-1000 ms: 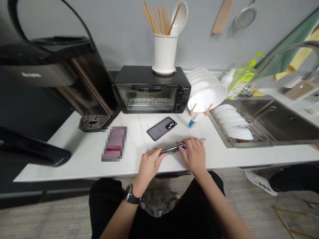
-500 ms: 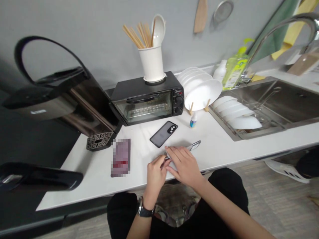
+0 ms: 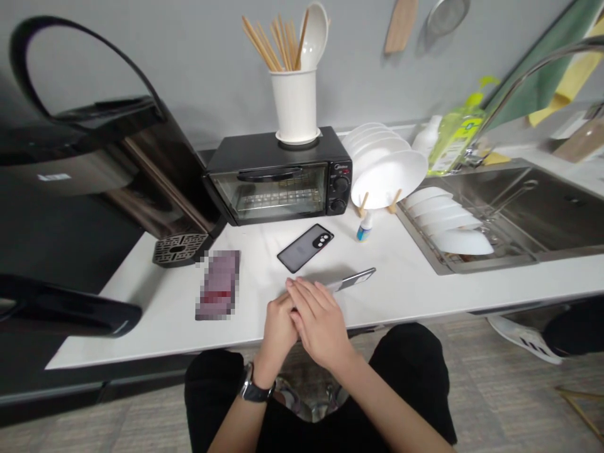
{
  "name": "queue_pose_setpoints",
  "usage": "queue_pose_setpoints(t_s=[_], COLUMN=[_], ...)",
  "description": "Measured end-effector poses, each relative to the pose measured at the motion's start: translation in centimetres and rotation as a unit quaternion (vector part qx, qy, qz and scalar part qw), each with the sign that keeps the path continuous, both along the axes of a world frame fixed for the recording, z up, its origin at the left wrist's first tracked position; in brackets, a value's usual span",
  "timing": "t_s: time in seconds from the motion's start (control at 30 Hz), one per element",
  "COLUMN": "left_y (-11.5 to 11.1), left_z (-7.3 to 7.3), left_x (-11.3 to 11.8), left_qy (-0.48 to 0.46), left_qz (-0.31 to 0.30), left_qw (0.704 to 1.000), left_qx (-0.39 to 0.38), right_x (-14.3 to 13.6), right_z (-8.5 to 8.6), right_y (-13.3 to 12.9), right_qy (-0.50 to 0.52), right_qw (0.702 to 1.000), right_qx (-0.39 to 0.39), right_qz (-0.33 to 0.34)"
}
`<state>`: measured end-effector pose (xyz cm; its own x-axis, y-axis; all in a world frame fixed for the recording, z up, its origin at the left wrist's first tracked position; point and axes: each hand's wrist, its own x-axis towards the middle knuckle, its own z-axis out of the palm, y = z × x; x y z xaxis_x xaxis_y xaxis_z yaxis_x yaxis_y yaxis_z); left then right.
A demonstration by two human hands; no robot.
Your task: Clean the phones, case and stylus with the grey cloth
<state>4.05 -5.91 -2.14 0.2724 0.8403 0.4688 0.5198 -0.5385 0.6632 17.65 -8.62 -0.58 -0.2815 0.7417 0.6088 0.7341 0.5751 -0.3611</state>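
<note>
My left hand [image 3: 279,324] is closed near the counter's front edge, with a watch on its wrist. Laid over it is my right hand [image 3: 321,321], its fingers curved across the left fingers and its thumb tucked in. Whatever they grip is hidden beneath them. Just beyond the right knuckles lies a flat, thin grey object [image 3: 357,279] with a pale label, its near end out of sight behind the hand. A phone case [image 3: 306,249] with a translucent grey back and black rim rests further back. Behind the flat object stands a small white bottle [image 3: 364,227] with a blue label.
A pixelated purplish flat item [image 3: 219,283] lies left on the white counter [image 3: 165,336]. Behind are a black drinks machine [image 3: 141,182], a toaster oven [image 3: 278,179] bearing a chopstick holder [image 3: 295,104], and racked plates [image 3: 389,179]. The sink [image 3: 533,214] with bowls [image 3: 462,241] is right.
The view has shifted slightly. My right hand has slid further over my left, and the dark edge seen between them is now covered. The case and bottle stay in place.
</note>
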Motion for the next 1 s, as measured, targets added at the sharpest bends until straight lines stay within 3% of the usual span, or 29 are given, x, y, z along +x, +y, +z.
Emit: queue_pose_setpoints(t_s=[0.13,0.3,0.43,0.53,0.6,0.73,0.8,0.9,1.0], left_y=[0.0,-0.2,-0.3,-0.4,-0.4,-0.2,-0.1,0.0,-0.1], left_z=[0.0,0.4,0.7,0.8,0.6,0.0,-0.3,-0.1,0.5], left_x=[0.1,0.5,0.5,0.4,0.4,0.0,-0.1,-0.2,0.0], left_qy=[0.017,0.014,0.003,0.013,0.020,0.029,0.025,0.022,0.020], left_qz=[0.009,0.013,-0.009,0.000,0.003,0.009,0.005,0.004,-0.006], left_qw=[1.000,0.999,0.998,0.998,0.999,0.999,1.000,0.999,0.999], left_qx=[-0.015,-0.033,-0.057,-0.054,-0.049,-0.020,-0.010,-0.023,-0.040], right_x=[1.5,5.5,8.0,7.6,5.7,0.7,-0.1,2.1,6.4], right_z=[0.7,1.7,1.1,0.3,-0.1,0.0,0.2,0.5,0.8], right_y=[1.3,2.6,2.9,2.5,1.6,-0.1,-0.2,0.7,2.3], right_qy=[-0.003,-0.087,-0.092,-0.066,-0.049,-0.047,-0.061,-0.086,-0.089], right_qw=[0.999,0.995,0.987,0.978,0.980,0.995,0.997,0.995,0.990], right_qx=[0.034,-0.005,-0.003,-0.003,-0.010,-0.028,-0.025,-0.019,-0.032], right_qz=[-0.004,-0.054,-0.131,-0.200,-0.193,-0.086,-0.046,-0.047,-0.108])
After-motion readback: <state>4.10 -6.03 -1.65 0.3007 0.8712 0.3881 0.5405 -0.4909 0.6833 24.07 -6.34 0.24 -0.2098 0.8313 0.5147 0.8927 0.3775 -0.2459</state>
